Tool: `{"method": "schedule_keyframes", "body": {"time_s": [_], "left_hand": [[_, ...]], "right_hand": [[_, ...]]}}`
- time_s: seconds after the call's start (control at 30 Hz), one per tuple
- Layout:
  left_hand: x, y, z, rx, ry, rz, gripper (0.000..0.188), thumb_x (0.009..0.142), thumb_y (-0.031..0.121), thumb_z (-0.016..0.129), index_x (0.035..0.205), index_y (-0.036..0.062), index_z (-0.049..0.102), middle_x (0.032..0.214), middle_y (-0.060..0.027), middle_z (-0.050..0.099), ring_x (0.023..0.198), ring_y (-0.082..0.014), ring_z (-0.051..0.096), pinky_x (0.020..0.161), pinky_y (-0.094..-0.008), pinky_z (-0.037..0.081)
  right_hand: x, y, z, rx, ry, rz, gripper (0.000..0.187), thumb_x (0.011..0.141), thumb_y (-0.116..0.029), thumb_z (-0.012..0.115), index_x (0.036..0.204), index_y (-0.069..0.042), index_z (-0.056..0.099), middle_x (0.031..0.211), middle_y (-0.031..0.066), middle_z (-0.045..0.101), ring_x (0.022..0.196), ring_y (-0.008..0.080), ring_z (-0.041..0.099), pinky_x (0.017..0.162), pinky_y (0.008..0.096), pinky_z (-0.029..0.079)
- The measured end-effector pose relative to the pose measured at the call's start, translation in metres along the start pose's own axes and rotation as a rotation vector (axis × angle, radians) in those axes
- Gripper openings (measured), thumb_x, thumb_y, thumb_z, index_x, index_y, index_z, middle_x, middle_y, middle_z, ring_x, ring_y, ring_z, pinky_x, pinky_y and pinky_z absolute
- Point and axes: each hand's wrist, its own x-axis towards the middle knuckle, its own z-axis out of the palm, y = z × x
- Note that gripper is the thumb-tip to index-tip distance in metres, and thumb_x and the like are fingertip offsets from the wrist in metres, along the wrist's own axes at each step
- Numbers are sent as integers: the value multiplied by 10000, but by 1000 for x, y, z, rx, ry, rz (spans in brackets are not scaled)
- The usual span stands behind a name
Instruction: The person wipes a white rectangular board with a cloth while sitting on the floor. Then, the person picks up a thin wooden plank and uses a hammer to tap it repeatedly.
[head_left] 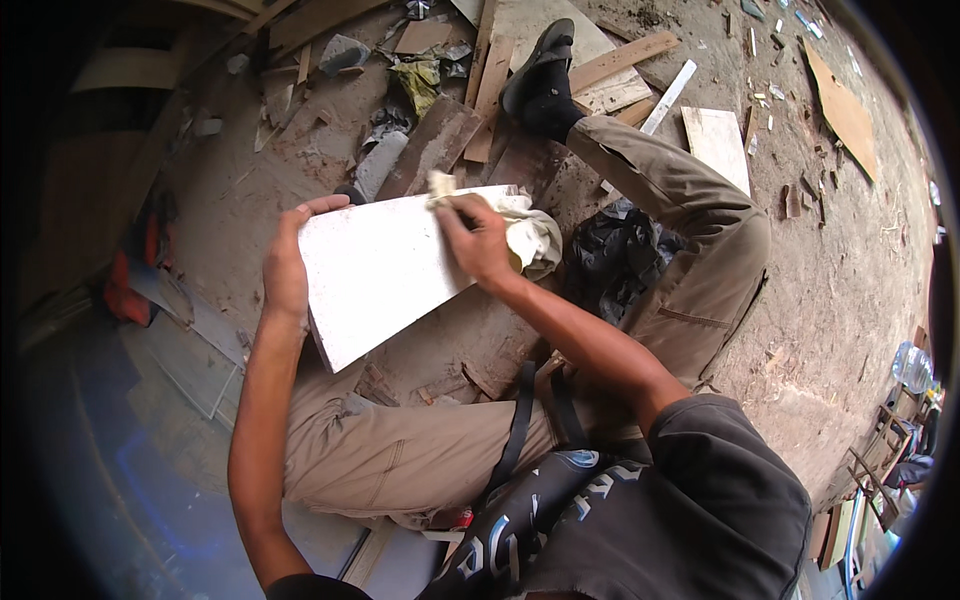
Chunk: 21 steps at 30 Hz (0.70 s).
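Two grips: with your left hand (287, 262) clasping the edge of the flat white board (375, 270) between your tan-trousered legs (400, 450), press the crumpled off-white cloth (540, 240), bunched in your right hand (480, 240), evenly across it.

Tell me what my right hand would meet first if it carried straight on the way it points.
Past the far edge of the white board, the right hand would probably meet the dark brown plank first. Depth is unclear: the plank seems to lie lower, so the hand might pass above it.
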Motion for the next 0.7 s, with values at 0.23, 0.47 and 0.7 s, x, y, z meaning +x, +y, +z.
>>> {"method": "schedule_keyframes", "body": {"time_s": [0.23,0.47,0.7], "left_hand": [[4,7,6,-37,8,18,538,930,379,372,1171,-59,572,1057,-164,645,950,-231,636,876,-318,496],[2,4,6,10,17,37,506,945,357,346,1170,-35,574,1042,-139,636,970,-213,624,865,-315,494],[0,-5,-2,-152,4,-43,513,938,357,340,1184,-35,562,1061,-158,640,962,-223,629,869,-325,496]], "right_hand": [[5,6,1,71,-31,145,211,873,-152,682,993,20,702,915,123,708,849,175,651,793,284,489],[21,117,-66,-253,51,471,199,869,-150,663,923,31,726,886,162,722,779,211,694,698,334,521],[9,66,-24,-72,151,87,186,864,-135,678,960,22,707,885,144,705,806,218,665,754,313,497]]}}
